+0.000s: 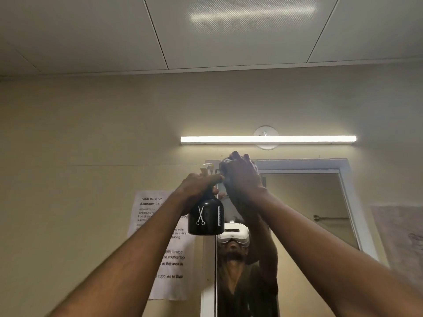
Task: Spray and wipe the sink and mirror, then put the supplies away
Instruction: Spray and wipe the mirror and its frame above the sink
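Here the left hand point(199, 183) is closed round the neck of the black bottle point(206, 217), held beside the mirror's point(302, 202) top-left corner. The right hand point(240, 177) presses a barely visible cloth point(225, 161) there. Wipe in overlapping passes downward; keep the nozzle off the paper notice point(146, 216).

At twelve o'clock you have a pale panelled ceiling point(114, 30) with dark seams and a soft reflected glare patch. Below it runs a plain beige wall point(80, 124). Just right of centre, a long white lit tube lamp point(267, 139) sits horizontal, crossing a small round white wall fitting point(265, 131). At seven o'clock a white printed paper notice point(160, 248) is stuck to the wall, partly hidden. At three o'clock, a faded sheet point(400, 229), print unreadable.
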